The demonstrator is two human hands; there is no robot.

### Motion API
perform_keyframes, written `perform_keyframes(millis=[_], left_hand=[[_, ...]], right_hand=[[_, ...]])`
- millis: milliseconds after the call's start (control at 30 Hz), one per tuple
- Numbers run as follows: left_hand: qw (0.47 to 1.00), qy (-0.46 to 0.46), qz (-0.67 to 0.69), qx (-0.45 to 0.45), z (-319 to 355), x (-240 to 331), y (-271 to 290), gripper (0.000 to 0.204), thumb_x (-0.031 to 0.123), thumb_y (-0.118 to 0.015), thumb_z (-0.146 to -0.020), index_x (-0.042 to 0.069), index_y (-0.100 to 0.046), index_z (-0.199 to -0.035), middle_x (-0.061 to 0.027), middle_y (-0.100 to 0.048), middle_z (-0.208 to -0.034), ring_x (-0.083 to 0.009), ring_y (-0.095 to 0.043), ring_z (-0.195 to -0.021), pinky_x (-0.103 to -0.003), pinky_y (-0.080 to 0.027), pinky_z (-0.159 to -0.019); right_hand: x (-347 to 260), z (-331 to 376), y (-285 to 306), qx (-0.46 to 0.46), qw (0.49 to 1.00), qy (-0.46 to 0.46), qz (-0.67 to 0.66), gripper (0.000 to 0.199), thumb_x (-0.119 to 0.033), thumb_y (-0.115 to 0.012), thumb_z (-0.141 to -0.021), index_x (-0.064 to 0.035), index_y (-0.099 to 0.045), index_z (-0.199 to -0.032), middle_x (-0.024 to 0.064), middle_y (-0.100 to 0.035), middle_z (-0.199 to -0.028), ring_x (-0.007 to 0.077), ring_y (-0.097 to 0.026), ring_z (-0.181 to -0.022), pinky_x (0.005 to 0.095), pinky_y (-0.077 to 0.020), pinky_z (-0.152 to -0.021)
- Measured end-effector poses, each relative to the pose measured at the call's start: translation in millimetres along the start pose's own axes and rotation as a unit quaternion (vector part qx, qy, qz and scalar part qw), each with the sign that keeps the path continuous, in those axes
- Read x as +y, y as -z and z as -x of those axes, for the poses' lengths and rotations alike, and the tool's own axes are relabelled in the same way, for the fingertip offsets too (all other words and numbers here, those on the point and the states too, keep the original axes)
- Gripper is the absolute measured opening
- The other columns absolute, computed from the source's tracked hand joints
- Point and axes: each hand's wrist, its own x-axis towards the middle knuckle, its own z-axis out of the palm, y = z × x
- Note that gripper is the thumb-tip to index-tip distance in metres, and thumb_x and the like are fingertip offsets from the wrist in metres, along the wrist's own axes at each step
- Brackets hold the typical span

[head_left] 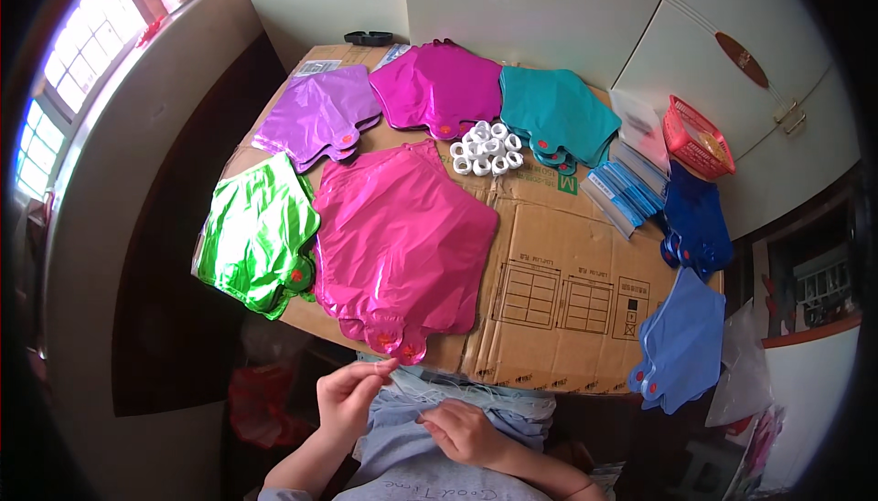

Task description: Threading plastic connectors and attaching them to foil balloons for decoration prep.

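Brown flat cardboard sheet (585, 218): green square block (567, 181) bearing a pale letter, ruled black grids (529, 294) with small captions, boxed-symbol column (633, 307). Shiny pink foil sheets (402, 236) carry red marks (386, 339) on rounded tabs, too small to make out. Dark two-word lettering (439, 490) across grey fabric shirt (421, 467).

Got a hot pink foil stack (402, 236), neon green stack (256, 231), lilac stack (311, 112), magenta stack (439, 85), teal stack (556, 110), navy stack (697, 213), periwinkle stack (684, 336), white rings (491, 145), plus brown cardboard (549, 222) with black grids (529, 293).
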Motion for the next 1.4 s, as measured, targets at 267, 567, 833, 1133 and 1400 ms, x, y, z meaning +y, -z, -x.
perform_keyframes(millis=[267,567,833,1133,1400], left_hand=[[0.933,0.019,-0.077,-0.351,3,15,47,0.007,-0.003,-0.062,-0.071,-0.001,-0.067,-0.076,-0.0097,-0.064,-0.074,-0.0213,-0.056,-0.066,-0.034,-0.046,-0.066],[0.955,-0.029,-0.174,-0.237,16,2,58,0.018,-0.004,-0.059,-0.073,-0.001,-0.069,-0.088,-0.0086,-0.068,-0.08,-0.0182,-0.057,-0.071,-0.031,-0.045,-0.066],[0.931,-0.018,-0.301,-0.207,9,-3,55,0.013,-0.002,-0.058,-0.072,-0.004,-0.065,-0.082,-0.0087,-0.063,-0.074,-0.0165,-0.055,-0.075,-0.031,-0.045,-0.068],[0.853,-0.045,-0.416,-0.313,1,-16,60,0.01,0.003,-0.053,-0.086,-0.001,-0.062,-0.082,-0.0028,-0.061,-0.076,-0.0105,-0.053,-0.075,-0.025,-0.041,-0.066],[0.918,0.252,0.306,0.026,-8,-32,97,0.016,0.015,-0.052,-0.086,0.002,-0.053,-0.076,-0.0065,-0.055,-0.07,-0.0191,-0.055,-0.068,-0.029,-0.044,-0.063]], right_hand=[[11,-20,-17,0.065,0.994,-0.032,-0.082,0.009,-0.005,-0.059,-0.08,-0.0022,-0.055,-0.088,0.0128,-0.057,-0.076,0.0304,-0.058,-0.072,0.0372,-0.0464,-0.066],[25,-36,-47,-0.012,0.99,0.014,-0.142,0.007,-0.01,-0.055,-0.084,-0.0052,-0.055,-0.089,0.0096,-0.056,-0.078,0.0292,-0.056,-0.076,0.0381,-0.0423,-0.073],[39,-42,-55,0.0,0.993,0.033,-0.112,0.005,-0.01,-0.055,-0.084,-0.0048,-0.055,-0.086,0.0098,-0.058,-0.077,0.03,-0.057,-0.075,0.0385,-0.0413,-0.074],[63,-34,-61,-0.027,0.998,0.06,0.003,0.005,-0.008,-0.056,-0.082,-0.0051,-0.053,-0.084,0.0111,-0.055,-0.074,0.0294,-0.058,-0.076,0.0375,-0.0432,-0.071],[135,1,-86,-0.086,0.988,0.072,0.103,0.012,-0.008,-0.049,-0.085,-0.0044,-0.05,-0.096,0.0125,-0.057,-0.087,0.0288,-0.058,-0.085,0.0367,-0.0453,-0.075]])
